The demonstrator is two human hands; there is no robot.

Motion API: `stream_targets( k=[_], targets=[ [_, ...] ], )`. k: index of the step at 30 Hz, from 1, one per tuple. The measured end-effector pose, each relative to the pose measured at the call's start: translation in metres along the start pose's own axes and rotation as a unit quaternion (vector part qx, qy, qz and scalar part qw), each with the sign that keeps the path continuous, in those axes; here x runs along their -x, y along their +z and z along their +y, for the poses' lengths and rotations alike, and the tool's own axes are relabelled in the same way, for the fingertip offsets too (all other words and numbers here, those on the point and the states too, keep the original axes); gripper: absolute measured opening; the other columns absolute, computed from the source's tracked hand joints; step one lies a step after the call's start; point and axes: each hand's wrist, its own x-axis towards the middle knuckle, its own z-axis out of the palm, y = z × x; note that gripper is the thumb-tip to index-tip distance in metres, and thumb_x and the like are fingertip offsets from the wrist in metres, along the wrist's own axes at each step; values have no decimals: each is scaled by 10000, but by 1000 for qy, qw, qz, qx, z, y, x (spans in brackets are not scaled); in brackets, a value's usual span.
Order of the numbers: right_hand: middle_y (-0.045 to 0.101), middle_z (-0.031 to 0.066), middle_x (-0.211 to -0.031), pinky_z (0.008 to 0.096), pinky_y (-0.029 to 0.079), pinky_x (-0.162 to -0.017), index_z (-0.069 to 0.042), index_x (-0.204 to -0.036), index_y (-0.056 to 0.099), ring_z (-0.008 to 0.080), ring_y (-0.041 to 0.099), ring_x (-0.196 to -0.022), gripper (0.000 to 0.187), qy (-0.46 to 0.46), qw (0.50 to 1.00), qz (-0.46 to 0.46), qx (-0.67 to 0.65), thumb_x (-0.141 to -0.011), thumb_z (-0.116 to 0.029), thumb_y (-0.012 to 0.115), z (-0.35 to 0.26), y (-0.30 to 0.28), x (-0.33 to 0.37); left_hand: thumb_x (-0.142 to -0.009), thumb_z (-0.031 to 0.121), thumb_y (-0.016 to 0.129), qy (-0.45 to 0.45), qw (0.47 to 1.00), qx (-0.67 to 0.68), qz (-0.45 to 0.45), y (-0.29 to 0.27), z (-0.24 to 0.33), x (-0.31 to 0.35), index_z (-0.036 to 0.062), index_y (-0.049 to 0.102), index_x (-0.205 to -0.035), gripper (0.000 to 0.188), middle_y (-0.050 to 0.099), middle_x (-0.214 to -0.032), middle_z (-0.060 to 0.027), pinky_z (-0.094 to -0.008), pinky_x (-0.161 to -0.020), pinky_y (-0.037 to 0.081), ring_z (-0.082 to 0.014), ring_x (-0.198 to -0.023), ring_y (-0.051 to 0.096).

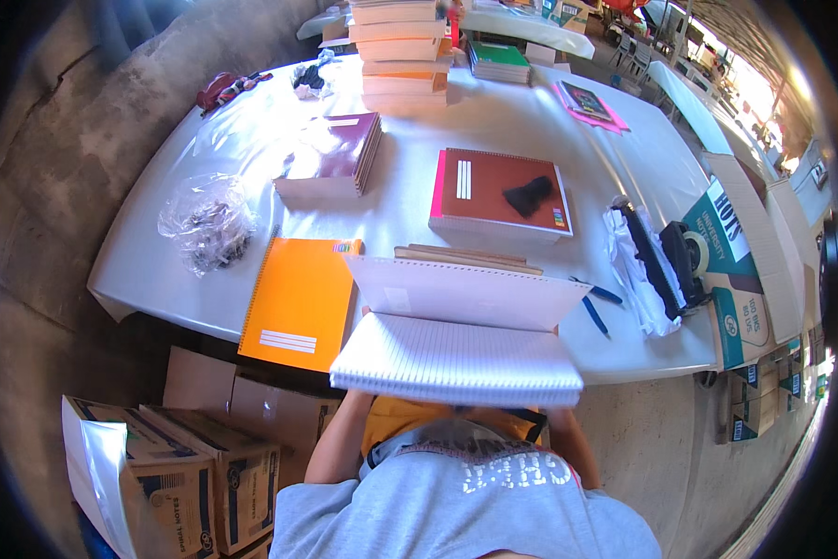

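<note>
An open spiral notebook (456, 359) with lined pages is held up at the table's near edge, its pale cover raised on the far side. My left hand (367, 310) grips its left side; only a fingertip shows past the edge. At the opposite side my right hand (556, 330) holds it too, mostly hidden beneath the pages. Left of it lies an orange spiral notebook (298, 298). Behind the raised cover, brown board edges (470, 256) stick out. A blue-handled tool (596, 315), perhaps pliers, lies to the right.
Beyond are a brown notebook stack (480, 200) topped by a dark tuft, a purple stack (330, 154), and a tall pile (402, 56). A plastic bag (206, 224) sits left. At right are a black device (661, 265) and an open carton (750, 252). Cartons (172, 484) stand lower left.
</note>
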Motion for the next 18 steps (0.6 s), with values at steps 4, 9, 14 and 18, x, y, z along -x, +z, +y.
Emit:
stream_targets(
  k=[4, 9, 14, 18],
  targets=[
    [543, 65, -1050, 300, 422, -892, -10, -1157, 451, 177, 539, -983, 415, 22, 995, -40, -90, -831, -193, 631, -26, -6, -27, -800, 151, 685, -1, 999, 35, 6, -11, 39, -21, 4, 393, -1167, 492, 526, -1080, -115, -321, -854, 414, -207, -961, 520],
    [540, 51, -1067, 312, 395, -928, -15, -1192, 433, 178, 528, -998, 481, 0, 994, -95, -63, -813, -219, 648, -84, 7, -105, -814, 150, 671, 1, 997, 82, 5, -36, 132, -68, -3, 354, -1175, 505, 522, -1078, -124, -316, -845, 420, -200, -959, 518],
    [548, 84, -1072, 275, 384, -858, -22, -1202, 400, 156, 507, -989, 480, -75, 994, -43, 69, -787, -42, 642, -135, 60, -141, -823, 170, 667, 53, 996, 67, 15, -36, 113, -114, -36, 314, -1121, 506, 516, -1016, -139, -296, -820, 430, -185, -939, 521],
    [605, 143, -864, 307, 448, -732, 18, -1181, 374, 186, 580, -776, 478, -147, 937, 17, 315, -790, -45, 642, -130, 53, -150, -824, 170, 668, 64, 996, 55, 30, -19, 94, -120, -37, 319, -1095, 488, 538, -991, -137, -293, -823, 432, -175, -940, 528]
  ],
)
